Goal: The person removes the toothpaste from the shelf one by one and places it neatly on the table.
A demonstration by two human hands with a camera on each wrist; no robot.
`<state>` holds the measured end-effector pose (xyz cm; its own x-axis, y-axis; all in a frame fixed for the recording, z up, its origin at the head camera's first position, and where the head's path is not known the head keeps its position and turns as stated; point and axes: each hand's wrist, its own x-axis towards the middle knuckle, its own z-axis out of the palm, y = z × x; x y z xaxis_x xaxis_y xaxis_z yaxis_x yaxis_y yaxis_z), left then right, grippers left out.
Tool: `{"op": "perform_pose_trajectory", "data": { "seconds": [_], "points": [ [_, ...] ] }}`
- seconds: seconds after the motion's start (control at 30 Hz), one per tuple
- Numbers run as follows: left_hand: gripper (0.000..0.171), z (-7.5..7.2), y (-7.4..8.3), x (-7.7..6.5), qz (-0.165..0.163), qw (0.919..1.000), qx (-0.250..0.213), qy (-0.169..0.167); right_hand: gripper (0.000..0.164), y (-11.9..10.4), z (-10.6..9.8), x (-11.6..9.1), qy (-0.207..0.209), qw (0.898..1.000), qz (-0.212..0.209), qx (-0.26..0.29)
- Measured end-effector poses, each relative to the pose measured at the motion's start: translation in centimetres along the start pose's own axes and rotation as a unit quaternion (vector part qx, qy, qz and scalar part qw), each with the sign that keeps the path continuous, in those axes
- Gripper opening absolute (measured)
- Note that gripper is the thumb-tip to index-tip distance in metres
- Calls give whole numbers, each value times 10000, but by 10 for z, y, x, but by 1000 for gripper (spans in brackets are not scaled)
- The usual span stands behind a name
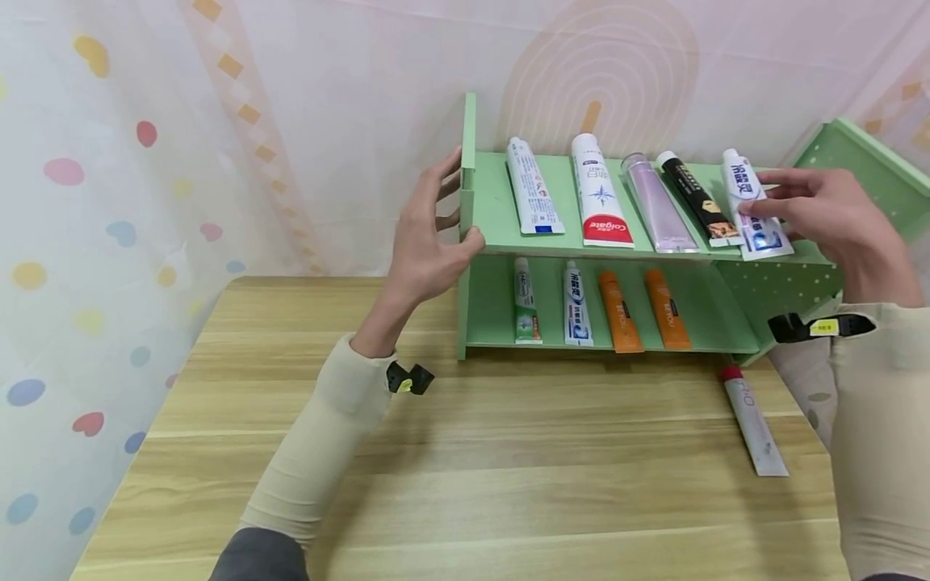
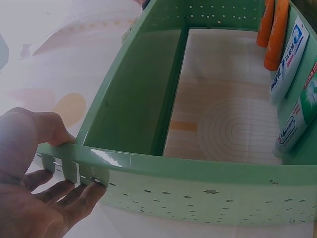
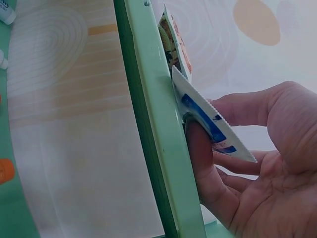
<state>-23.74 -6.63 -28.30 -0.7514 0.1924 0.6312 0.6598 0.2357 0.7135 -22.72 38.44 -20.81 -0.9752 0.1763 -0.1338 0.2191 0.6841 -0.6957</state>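
Observation:
A two-tier green shelf rack [image 1: 497, 202] stands on the table. My left hand [image 1: 427, 238] grips its left side panel [image 2: 163, 171], thumb on the near edge and fingers around the outer face. At the right end of the upper tier, my right hand [image 1: 835, 211] pinches a white and blue toothpaste tube [image 1: 764, 234]. In the right wrist view, the flat crimped end of that toothpaste tube [image 3: 208, 124] stands tilted between thumb and fingers, beside the green shelf edge. Just left of it lies a black toothpaste tube [image 1: 699, 198].
Also on the upper tier are a white-blue tube [image 1: 534, 186], a red-ended Colgate tube [image 1: 601, 190] and a pinkish clear tube [image 1: 659, 206]. Below lie a green-white tube [image 1: 525, 303], a white-blue tube [image 1: 576, 307] and two orange tubes [image 1: 620, 315]. A red-capped tube [image 1: 756, 424] lies on the wooden table [image 1: 508, 468].

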Motion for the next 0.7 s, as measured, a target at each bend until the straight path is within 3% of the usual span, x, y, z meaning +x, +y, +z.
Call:
{"op": "perform_pose_trajectory", "data": {
  "seconds": [0.7],
  "points": [
    [82,1,-2,0,6,10000,22,27,73,13,10,-31,904,9911,52,978]
  ]
}}
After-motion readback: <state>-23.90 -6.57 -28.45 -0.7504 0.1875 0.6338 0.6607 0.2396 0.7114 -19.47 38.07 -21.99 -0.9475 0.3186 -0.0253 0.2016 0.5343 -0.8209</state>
